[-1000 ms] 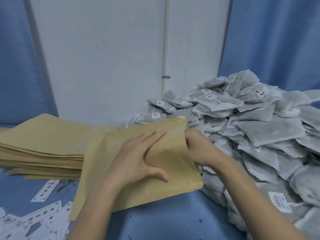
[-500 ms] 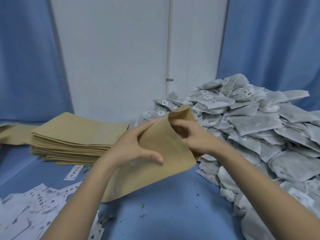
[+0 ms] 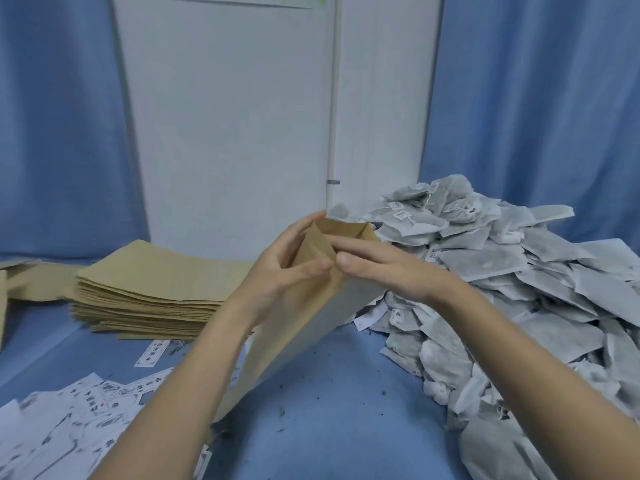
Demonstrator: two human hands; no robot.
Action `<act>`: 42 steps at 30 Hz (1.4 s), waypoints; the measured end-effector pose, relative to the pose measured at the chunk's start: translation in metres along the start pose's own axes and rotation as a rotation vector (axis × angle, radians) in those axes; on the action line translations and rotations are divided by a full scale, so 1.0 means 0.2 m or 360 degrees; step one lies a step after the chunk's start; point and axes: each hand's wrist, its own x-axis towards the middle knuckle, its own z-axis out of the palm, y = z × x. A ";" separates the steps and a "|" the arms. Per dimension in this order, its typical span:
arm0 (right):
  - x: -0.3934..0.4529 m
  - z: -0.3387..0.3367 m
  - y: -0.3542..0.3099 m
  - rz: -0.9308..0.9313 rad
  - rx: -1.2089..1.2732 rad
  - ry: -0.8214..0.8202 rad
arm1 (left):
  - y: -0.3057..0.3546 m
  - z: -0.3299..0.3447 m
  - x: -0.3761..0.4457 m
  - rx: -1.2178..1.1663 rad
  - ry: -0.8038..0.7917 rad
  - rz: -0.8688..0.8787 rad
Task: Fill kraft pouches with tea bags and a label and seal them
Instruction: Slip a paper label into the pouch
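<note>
A person is holding a kraft pouch (image 3: 304, 306) upright above the middle of the blue tabletop (image 3: 329, 410), its mouth being spread open. The left hand (image 3: 277, 271) is pinching the near wall of the mouth, fingers (image 3: 311, 266) curled around the edge; the right hand (image 3: 384, 268) is gripping the opposite wall. Nothing appears to be inside yet, so filling, labelling and sealing all seem to be ahead. Tea bags (image 3: 502, 271) are lying heaped along the right edge, just beside the pouch. A stack of flat pouches (image 3: 156, 282) is waiting toward the far left, and loose labels (image 3: 69, 424) are lying scattered at the near left corner.
</note>
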 end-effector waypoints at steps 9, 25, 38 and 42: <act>0.09 -0.15 -0.24 -0.0139 -0.0556 0.0342 | 0.24 0.04 0.12 -0.0320 -0.0087 -0.0165; 0.15 -0.23 -0.35 0.0411 -0.0675 -0.0467 | 0.16 0.05 0.03 -0.1156 -0.0324 -0.0281; 0.27 -0.21 -0.25 0.0239 -0.0921 0.0078 | 0.25 -0.16 -0.07 -0.0083 0.0429 -0.0391; 0.22 -0.23 -0.20 0.0298 -0.1153 0.0076 | 0.27 -0.20 -0.07 -0.0187 0.0454 -0.0384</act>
